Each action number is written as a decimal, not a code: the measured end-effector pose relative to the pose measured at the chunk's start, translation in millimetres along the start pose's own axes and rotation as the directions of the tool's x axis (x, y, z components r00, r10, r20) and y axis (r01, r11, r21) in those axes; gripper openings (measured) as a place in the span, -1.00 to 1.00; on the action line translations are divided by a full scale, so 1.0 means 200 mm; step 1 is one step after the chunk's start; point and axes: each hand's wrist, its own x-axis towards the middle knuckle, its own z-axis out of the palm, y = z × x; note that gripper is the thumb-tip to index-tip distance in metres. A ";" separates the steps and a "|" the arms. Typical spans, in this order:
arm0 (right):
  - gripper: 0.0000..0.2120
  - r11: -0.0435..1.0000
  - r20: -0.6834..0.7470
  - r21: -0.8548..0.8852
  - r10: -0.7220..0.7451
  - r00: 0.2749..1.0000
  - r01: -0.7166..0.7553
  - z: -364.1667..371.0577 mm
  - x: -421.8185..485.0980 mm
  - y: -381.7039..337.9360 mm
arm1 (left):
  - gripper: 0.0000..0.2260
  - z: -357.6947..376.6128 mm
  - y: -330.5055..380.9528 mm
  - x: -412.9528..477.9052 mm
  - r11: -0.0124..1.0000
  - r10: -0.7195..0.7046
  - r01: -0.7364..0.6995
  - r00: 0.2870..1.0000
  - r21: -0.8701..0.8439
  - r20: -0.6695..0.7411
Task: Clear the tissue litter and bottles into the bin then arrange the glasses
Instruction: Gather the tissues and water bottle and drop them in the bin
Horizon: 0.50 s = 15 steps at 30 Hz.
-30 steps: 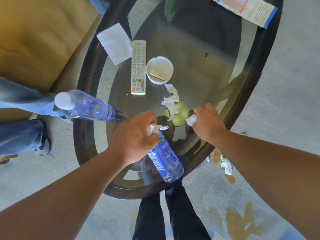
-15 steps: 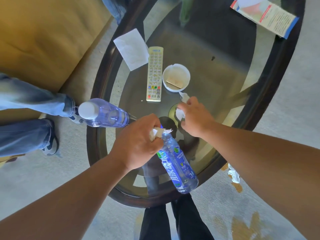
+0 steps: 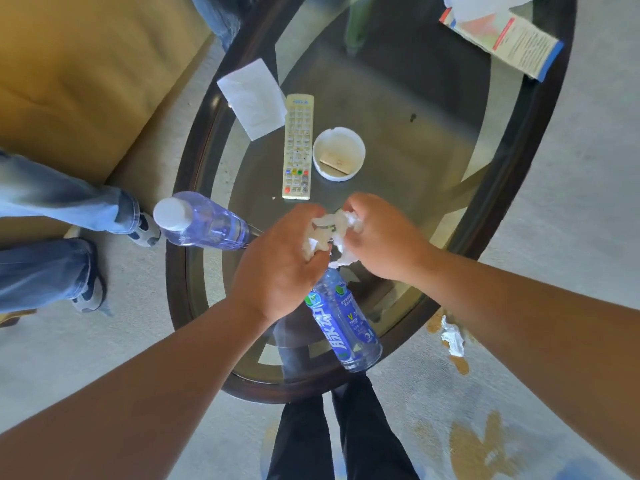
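Two hands met above the near end of the oval glass desk [image 3: 512,161] as you bunched white tissue litter [image 3: 332,233] between them. Your left hand [image 3: 280,268] had its fingers [image 3: 313,247] curled around the neck of a blue-labelled plastic bottle [image 3: 343,327], which hung tilted with its base toward the desk's near rim, and around part of the tissue wad. Your right hand [image 3: 381,237] had its fingers clamped on the other side of the same wad, touching the left hand.

Just left of your hands, a second clear bottle [image 3: 201,223] with a white cap stood on the desk's left edge. Farther back lay a cream remote control [image 3: 297,147], just beside a white ashtray [image 3: 338,154], and a flat white tissue sheet [image 3: 252,97] touched the remote's far corner. A printed box [image 3: 509,43] rested at the far right rim. One more crumpled tissue [image 3: 452,336] lay on the carpet [image 3: 571,168], near the desk's right side. Another person's jeans [image 3: 52,209] showed at left, beside a tan sofa [image 3: 76,71].
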 end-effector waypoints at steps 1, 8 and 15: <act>-0.88 0.999 0.013 0.031 -0.013 1.000 0.012 -0.01 -0.02 -0.03 | -0.62 0.00 0.02 0.00 0.999 0.022 -0.022 1.000 -0.025 -0.008; -0.73 0.931 0.155 0.339 0.084 0.984 -0.133 -0.13 -0.14 -0.15 | -0.62 0.03 0.09 0.00 0.960 0.173 -0.188 0.981 -0.207 -0.089; -0.36 0.704 0.231 0.661 0.135 0.963 -0.258 -0.15 -0.20 -0.20 | -0.67 0.02 0.16 -0.02 0.929 0.259 -0.277 0.961 -0.246 -0.101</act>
